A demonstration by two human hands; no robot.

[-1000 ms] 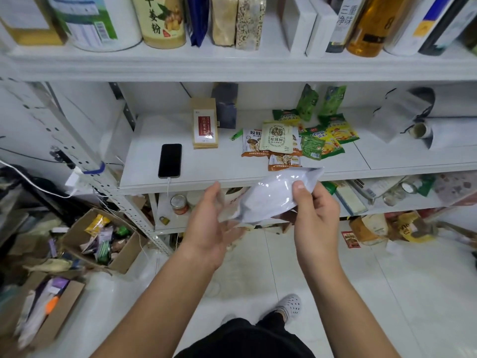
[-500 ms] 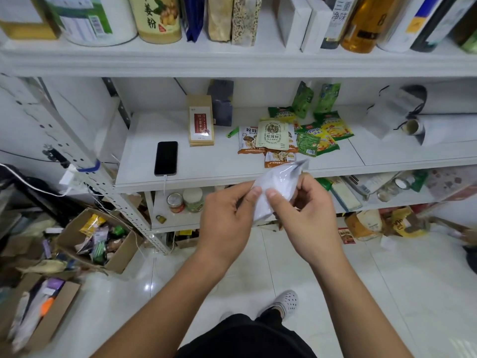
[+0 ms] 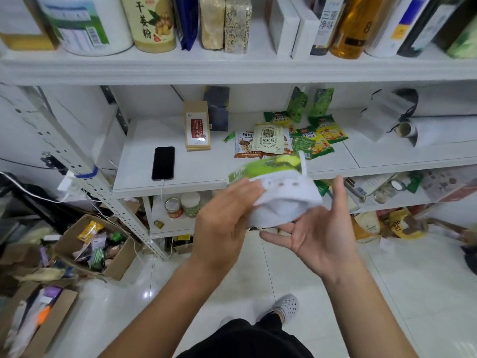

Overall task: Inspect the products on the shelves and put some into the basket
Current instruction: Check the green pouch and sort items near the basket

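phone [image 3: 163, 163] on shelf [image 3: 196, 177], packets [image 3: 268, 140] right

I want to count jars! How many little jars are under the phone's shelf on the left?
2. A jar with an orange label stands left, a pale-lidded jar right beside it, both below the phone. More may hide behind the hands.
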